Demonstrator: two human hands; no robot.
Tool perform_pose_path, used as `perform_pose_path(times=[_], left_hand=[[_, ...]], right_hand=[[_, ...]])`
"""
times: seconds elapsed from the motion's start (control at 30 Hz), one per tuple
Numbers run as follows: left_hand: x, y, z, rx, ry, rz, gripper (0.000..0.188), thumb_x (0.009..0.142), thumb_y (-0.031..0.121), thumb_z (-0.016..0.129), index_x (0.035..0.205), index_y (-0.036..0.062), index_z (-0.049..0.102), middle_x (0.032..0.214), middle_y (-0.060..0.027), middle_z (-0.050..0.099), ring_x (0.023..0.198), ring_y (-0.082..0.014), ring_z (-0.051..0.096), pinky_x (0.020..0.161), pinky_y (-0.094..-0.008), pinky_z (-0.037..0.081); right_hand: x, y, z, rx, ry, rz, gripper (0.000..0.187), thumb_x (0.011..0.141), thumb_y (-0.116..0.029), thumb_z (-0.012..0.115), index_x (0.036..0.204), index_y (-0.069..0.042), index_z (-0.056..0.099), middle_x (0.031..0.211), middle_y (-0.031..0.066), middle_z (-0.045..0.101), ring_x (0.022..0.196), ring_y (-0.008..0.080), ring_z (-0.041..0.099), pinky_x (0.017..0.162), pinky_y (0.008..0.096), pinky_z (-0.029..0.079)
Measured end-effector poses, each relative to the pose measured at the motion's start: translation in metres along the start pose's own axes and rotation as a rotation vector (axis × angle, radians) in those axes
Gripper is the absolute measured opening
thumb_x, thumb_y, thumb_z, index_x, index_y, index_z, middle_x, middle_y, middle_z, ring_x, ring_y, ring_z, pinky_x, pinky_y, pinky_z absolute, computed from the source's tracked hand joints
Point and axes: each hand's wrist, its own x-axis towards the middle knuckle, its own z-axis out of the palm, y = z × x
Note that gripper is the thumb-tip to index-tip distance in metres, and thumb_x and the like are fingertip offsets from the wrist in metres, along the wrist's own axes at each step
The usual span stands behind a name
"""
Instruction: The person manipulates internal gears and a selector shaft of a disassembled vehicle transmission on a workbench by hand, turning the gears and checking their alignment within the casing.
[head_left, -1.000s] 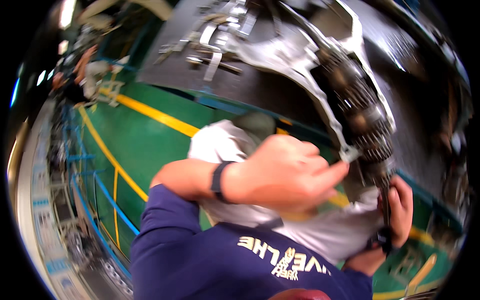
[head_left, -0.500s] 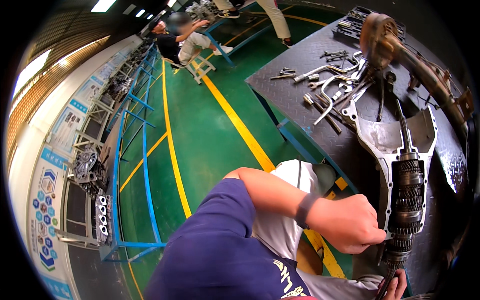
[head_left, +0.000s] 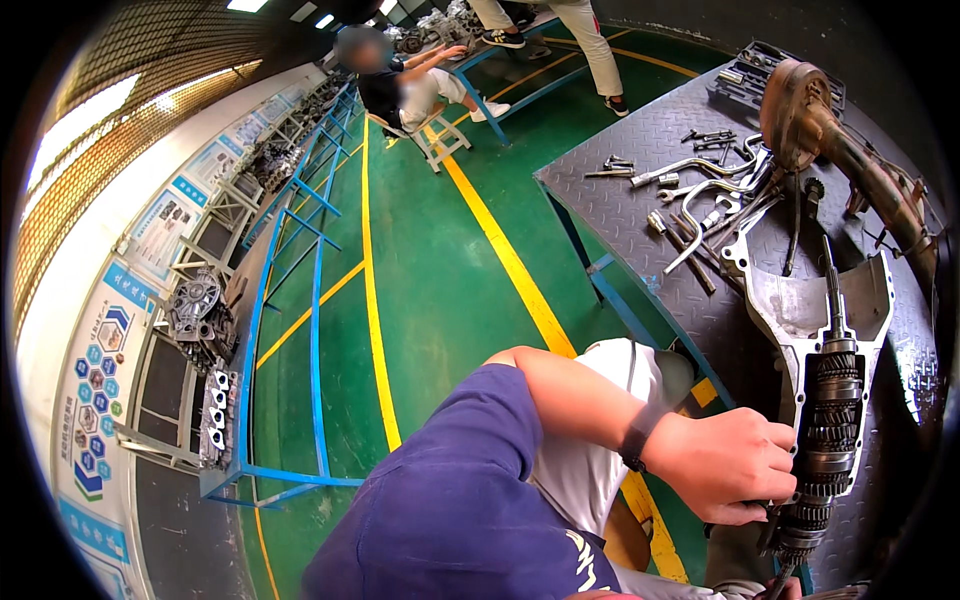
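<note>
My left hand, with a dark band on its wrist, is closed, its curled fingers against the left side of a gear shaft. Whatever its fingertips pinch is hidden. The shaft, stacked with dark toothed gears, lies lengthwise in an open light-metal gearbox housing, its near end sticking out past the housing. At the bottom edge, only a bit of my right hand shows, its fingers around the near end of the shaft.
A dark tread-plate bench carries wrenches, sockets, bolts, an open socket case and a rusty axle housing. A person sits on a stool beyond; another stands by a blue frame. Blue racks hold engine parts at left.
The view has shifted, so the bench and gearbox appear farther right and lower. My left hand stays by the gears, its fingers curled more against them. Less of my right hand shows.
</note>
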Motion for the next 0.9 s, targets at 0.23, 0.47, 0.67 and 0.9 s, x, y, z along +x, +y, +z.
perform_pose_path(times=[0.23, 0.47, 0.67, 0.9], left_hand=[[0.003, -0.003, 0.002, -0.016, -0.02, 0.005, 0.028, 0.078, 0.027, 0.078, 0.093, 0.0082, 0.063, 0.085, -0.0059, 0.056, 0.087, -0.0291, 0.055, 0.066, -0.0424, 0.049], [0.006, 0.001, 0.003, -0.006, 0.048, -0.007, 0.048, 0.072, 0.018, 0.081, 0.115, 0.0073, 0.064, 0.125, -0.0153, 0.055, 0.119, -0.0391, 0.052, 0.097, -0.0515, 0.046], [0.008, -0.001, 0.012, -0.012, 0.039, -0.002, 0.056, 0.073, 0.017, 0.08, 0.125, 0.007, 0.062, 0.139, -0.0205, 0.05, 0.132, -0.0446, 0.046, 0.108, -0.0572, 0.041], [0.0, -0.001, 0.004, -0.024, 0.024, -0.023, 0.057, 0.074, 0.016, 0.079, 0.127, 0.0068, 0.061, 0.14, -0.0226, 0.05, 0.134, -0.0461, 0.045, 0.109, -0.0587, 0.041]], right_hand=[[0.0, -0.01, -0.004, -0.042, -0.025, -0.001, 0.038, 0.105, -0.041, 0.058, 0.107, -0.003, 0.06, 0.086, -0.0021, 0.054, 0.076, 0.0082, 0.048, 0.069, 0.0244, 0.039], [0.027, -0.114, 0.028, 0.088, -0.132, 0.354, 0.014, 0.101, -0.016, 0.058, 0.106, -0.004, 0.061, 0.087, 0.0006, 0.057, 0.078, 0.0101, 0.052, 0.069, 0.0291, 0.045], [0.023, -0.062, 0.034, -0.424, 0.041, -0.038, 0.019, 0.101, -0.017, 0.059, 0.1, 0.001, 0.064, 0.081, 0.0033, 0.059, 0.074, 0.0145, 0.05, 0.067, 0.0327, 0.044], [0.016, -0.028, 0.023, -0.33, 0.19, 0.016, 0.016, 0.095, -0.014, 0.063, 0.101, 0.001, 0.065, 0.084, 0.0026, 0.06, 0.077, 0.0144, 0.051, 0.069, 0.0335, 0.045]])
